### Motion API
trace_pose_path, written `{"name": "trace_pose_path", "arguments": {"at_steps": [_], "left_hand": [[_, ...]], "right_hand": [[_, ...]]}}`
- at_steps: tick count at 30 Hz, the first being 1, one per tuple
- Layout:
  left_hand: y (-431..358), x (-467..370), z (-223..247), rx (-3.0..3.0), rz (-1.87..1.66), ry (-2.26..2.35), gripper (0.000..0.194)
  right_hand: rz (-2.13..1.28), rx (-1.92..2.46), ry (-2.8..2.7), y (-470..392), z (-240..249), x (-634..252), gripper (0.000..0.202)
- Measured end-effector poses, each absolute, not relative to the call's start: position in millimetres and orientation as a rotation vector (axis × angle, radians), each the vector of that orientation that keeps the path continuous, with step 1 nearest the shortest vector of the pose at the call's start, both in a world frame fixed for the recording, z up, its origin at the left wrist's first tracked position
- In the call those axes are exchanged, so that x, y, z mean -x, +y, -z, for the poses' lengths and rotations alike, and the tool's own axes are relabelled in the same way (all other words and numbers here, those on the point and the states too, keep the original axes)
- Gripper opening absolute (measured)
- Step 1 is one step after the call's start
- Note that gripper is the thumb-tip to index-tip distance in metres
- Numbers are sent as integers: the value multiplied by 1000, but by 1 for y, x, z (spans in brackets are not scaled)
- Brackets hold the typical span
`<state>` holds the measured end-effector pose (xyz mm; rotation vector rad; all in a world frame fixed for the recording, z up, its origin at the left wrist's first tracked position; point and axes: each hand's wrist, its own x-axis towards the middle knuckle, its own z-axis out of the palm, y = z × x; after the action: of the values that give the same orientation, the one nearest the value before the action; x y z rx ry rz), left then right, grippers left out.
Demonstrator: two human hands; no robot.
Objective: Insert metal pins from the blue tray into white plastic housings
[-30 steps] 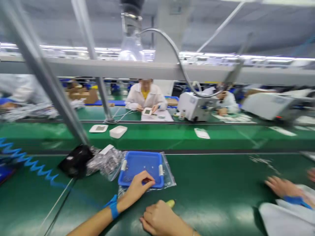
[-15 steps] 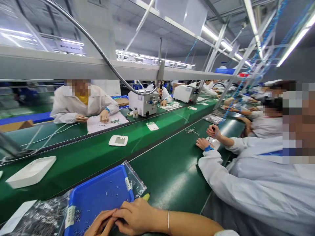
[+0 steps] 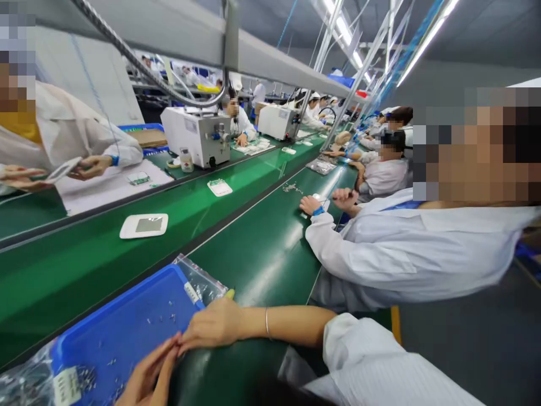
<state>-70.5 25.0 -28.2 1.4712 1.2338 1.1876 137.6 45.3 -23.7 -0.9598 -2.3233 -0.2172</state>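
My left hand is at the bottom, over the front edge of a blue tray with small metal parts scattered in it. Its fingers are pressed together and meet the fingertips of my right hand. The right hand lies beside the tray's right corner, fingers bent and closed, with a bangle at the wrist. Whatever is between the fingertips is too small or hidden to make out. Small metal pieces are heaped at the tray's near left corner. A yellow-green object pokes out behind the right hand.
Clear plastic bags lie left of the tray and behind its right corner. White panels rest on the green conveyor. A co-worker's sleeve and hands are on the right. Across the belt, another person holds a white panel near a white machine.
The view has swung to the right, so the tray and panels appear further left. The person across the belt now holds a white panel. My hands remain together by the tray.
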Motion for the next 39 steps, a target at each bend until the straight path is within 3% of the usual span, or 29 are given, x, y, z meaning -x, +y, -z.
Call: {"name": "trace_pose_path", "arguments": {"at_steps": [6,12,20,27,39], "left_hand": [[18,60,12,-1482,-1232,1199,32],[23,54,11,-1425,-1303,1142,32],[33,53,-5,-1329,-1127,1003,53],[66,72,-13,-1601,-1249,1026,44],[72,80,-8,-1705,-1120,1143,49]], "right_hand": [[65,1036,-2332,42,-4,-148,33],[127,1057,-2362,38,-2,-148,31],[181,981,-2241,40,1,-146,22],[141,1038,-2117,38,1,-146,9],[150,1099,-2173,32,2,-147,13]]}}
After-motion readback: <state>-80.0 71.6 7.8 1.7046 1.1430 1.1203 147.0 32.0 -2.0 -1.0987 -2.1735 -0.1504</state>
